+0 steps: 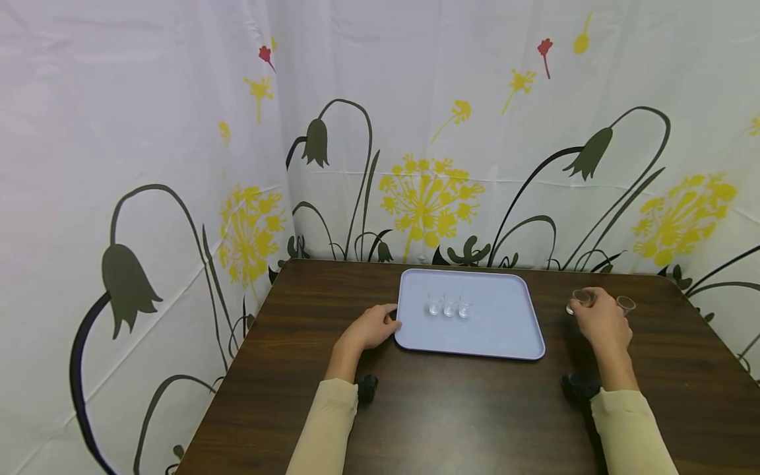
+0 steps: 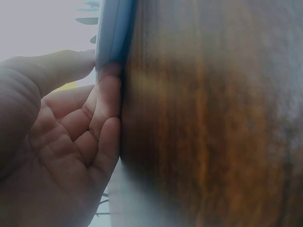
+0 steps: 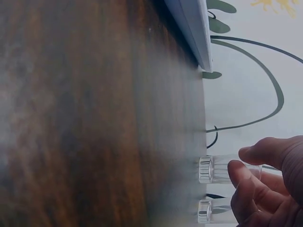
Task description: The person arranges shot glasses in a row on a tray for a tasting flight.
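Observation:
A light blue tray point(image 1: 493, 336) lies on the dark wooden table. My left hand point(image 1: 371, 326) grips its left edge; in the left wrist view the thumb point(image 2: 71, 66) is on the rim and the fingers are curled low against its side. Three clear shot glasses point(image 1: 449, 306) stand in a row on the tray. To the right of the tray, my right hand point(image 1: 602, 320) holds another shot glass point(image 3: 222, 169) between thumb and fingers, its base at or near the tabletop. Just beyond that hand stands one more shot glass point(image 1: 626, 303), partly hidden by the fingers.
The wooden table point(image 1: 451, 415) reaches back to a white curtain point(image 1: 386, 53) printed with flowers, which also hangs along the left side. Dark wrist straps point(image 1: 578, 388) sit below both hands.

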`<state>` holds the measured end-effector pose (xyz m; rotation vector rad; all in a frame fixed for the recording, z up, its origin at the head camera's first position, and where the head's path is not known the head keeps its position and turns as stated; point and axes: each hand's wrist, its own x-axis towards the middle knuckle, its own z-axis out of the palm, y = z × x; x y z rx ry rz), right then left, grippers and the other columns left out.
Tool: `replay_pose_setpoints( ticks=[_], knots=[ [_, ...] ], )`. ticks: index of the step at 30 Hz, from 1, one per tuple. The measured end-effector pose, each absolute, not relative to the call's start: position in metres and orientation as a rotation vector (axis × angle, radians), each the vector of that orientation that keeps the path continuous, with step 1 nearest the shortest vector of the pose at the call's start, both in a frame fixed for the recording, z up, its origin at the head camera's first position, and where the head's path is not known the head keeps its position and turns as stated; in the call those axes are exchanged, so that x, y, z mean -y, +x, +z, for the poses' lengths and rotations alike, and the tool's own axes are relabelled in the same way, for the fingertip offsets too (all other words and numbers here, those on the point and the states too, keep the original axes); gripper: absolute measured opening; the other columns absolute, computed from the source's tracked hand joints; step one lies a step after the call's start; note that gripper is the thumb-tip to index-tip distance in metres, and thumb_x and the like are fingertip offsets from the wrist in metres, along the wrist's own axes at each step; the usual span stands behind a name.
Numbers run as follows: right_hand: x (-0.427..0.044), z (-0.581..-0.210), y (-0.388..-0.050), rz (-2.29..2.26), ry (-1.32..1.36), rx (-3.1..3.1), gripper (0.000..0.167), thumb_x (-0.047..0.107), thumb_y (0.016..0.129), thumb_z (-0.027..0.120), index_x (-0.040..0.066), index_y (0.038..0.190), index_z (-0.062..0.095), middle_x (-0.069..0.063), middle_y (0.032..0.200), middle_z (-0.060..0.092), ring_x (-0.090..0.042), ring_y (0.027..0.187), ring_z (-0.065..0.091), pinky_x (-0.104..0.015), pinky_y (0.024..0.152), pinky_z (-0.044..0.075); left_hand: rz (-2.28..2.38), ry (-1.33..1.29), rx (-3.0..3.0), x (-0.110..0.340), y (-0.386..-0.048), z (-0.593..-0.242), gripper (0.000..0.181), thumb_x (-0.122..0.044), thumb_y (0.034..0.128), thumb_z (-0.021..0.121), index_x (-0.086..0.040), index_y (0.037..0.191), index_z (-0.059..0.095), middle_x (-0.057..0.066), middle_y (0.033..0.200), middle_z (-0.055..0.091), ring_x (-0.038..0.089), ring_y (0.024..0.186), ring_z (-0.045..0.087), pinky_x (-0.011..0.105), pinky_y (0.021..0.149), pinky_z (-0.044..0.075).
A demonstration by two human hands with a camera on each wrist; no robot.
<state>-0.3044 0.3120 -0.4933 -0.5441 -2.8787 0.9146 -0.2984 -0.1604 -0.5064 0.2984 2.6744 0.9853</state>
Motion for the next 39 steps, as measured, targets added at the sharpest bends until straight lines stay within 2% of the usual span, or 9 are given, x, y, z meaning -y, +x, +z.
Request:
replay_pose_setpoints(
  ticks=[8,16,23,31,39],
  knots=[
    [-0.309,-0.495,-0.306,0.872,-0.526,2.885,0.06,0.038,0.105,0.056,0.005,0.155,0.05,-0.028,0.139,0.065,-0.056,0.117,0.063,-0.067,0.08,0.048,0.999,0.29,-2.672,0.161,-0.297,-0.506,0.054,-0.022,0.1078,0.064,0.0,0.156,0.053,0.002,0.086,0.062,0.014,0.072,0.052,0.03,0.069,0.042],
    [-0.304,-0.499,-0.307,0.875,-0.466,2.873,0.058,0.037,0.104,0.057,0.006,0.153,0.051,-0.022,0.13,0.07,-0.051,0.112,0.065,-0.064,0.077,0.048,1.001,0.286,-2.666,0.16,-0.299,-0.507,0.054,-0.022,0.1081,0.064,0.0,0.157,0.053,0.003,0.087,0.062,0.015,0.072,0.052,0.03,0.069,0.042],
    [-0.302,-0.5,-0.308,0.872,-0.441,2.915,0.058,0.038,0.104,0.056,0.005,0.152,0.053,-0.022,0.13,0.071,-0.051,0.113,0.066,-0.063,0.077,0.049,1.011,0.279,-2.655,0.16,-0.298,-0.507,0.055,-0.022,0.1083,0.064,-0.001,0.157,0.052,0.002,0.086,0.061,0.015,0.071,0.052,0.03,0.068,0.042],
    [-0.304,-0.498,-0.307,0.862,-0.436,2.948,0.055,0.038,0.107,0.054,0.008,0.153,0.054,-0.021,0.131,0.073,-0.05,0.113,0.067,-0.06,0.076,0.049,1.001,0.289,-2.662,0.161,-0.299,-0.51,0.055,-0.023,0.1083,0.064,-0.001,0.157,0.052,0.002,0.089,0.063,0.015,0.075,0.053,0.03,0.071,0.043],
    [-0.299,-0.494,-0.306,0.823,-0.421,2.918,0.055,0.047,0.103,0.053,0.014,0.147,0.06,-0.021,0.13,0.07,-0.044,0.106,0.066,-0.062,0.076,0.046,1.0,0.305,-2.669,0.16,-0.3,-0.51,0.054,-0.022,0.108,0.064,0.0,0.156,0.053,0.002,0.085,0.061,0.014,0.072,0.052,0.03,0.069,0.042]
  ],
)
